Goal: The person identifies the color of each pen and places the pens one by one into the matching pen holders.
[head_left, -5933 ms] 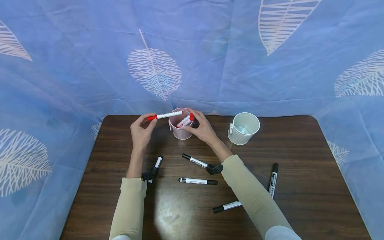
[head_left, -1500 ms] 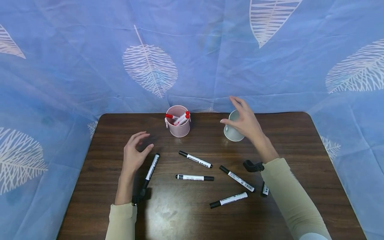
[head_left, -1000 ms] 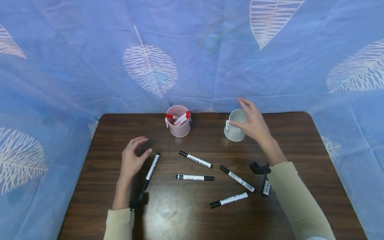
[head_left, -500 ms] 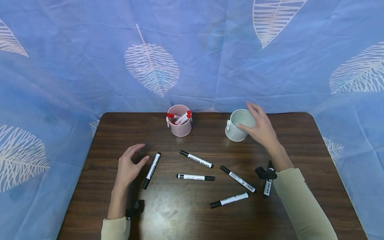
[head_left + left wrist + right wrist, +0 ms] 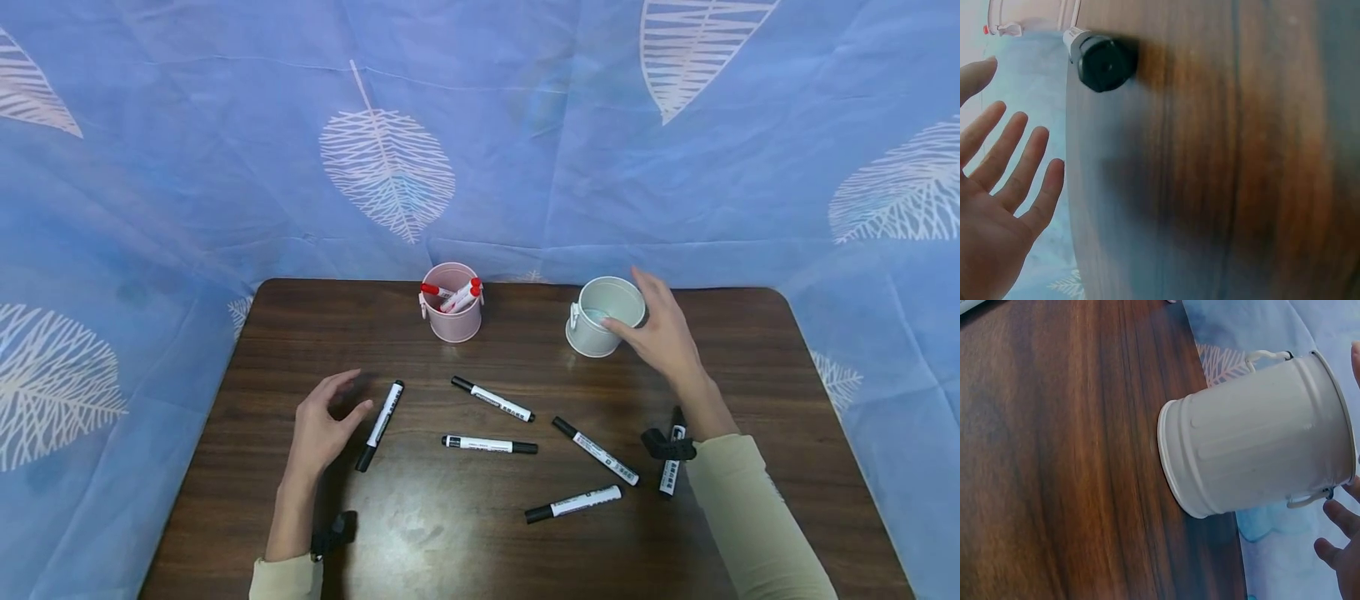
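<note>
My right hand [image 5: 663,333] is at the right side of a white bucket [image 5: 591,340], its thumb overlapping the rim in the head view. In the right wrist view, fingertips [image 5: 1329,550] show close to the rim and a side handle of the upright bucket; no grip on it shows. My left hand [image 5: 318,425] is held over the table's left part with fingers spread and nothing in them. Just right of it lies a black-capped marker [image 5: 381,425], whose black end [image 5: 1107,62] shows in the left wrist view.
A pink bucket [image 5: 453,325] at the back holds red-capped markers [image 5: 461,296]. More black-capped markers [image 5: 491,444] lie across the middle and right of the wooden table [image 5: 465,550]. A blue leaf-print cloth [image 5: 495,167] hangs behind.
The red-capped marker that my left hand held is now in the pink bucket. That hand has drawn back left and nearer; my right hand left the pink bucket for the white one.
</note>
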{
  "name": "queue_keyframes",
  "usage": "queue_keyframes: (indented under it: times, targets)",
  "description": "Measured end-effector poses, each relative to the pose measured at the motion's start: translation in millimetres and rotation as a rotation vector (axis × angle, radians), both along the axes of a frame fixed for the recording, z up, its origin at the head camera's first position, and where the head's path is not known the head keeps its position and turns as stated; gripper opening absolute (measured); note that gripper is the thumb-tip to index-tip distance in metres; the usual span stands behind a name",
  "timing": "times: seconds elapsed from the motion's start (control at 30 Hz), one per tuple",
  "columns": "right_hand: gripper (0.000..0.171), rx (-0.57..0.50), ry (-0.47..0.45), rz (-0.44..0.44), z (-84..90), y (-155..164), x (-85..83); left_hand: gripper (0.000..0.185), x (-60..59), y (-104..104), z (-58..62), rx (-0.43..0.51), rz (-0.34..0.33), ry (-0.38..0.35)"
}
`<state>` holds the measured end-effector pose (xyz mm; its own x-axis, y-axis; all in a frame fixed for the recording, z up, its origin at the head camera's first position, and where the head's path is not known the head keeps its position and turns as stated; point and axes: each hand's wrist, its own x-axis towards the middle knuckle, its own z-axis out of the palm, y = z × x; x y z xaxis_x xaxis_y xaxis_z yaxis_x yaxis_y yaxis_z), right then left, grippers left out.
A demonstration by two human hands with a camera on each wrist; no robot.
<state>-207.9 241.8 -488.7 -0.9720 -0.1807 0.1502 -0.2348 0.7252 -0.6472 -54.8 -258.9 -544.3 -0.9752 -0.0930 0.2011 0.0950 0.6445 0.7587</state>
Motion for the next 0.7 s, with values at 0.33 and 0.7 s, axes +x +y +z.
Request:
queue_keyframes:
  times: [0.33, 0.7]
  targets:
    - [0.098, 0.006, -0.017, -0.02, -3.3, 7, 2.8, 0.051, 17.8, -1, 4.4, -0.029, 0.006, -0.048]
    - [0.091, -0.011, -0.021, -0.033, -12.9, 13, 7.3, 0.05, 32.3, 8, -4.4, -0.021, 0.013, -0.09]
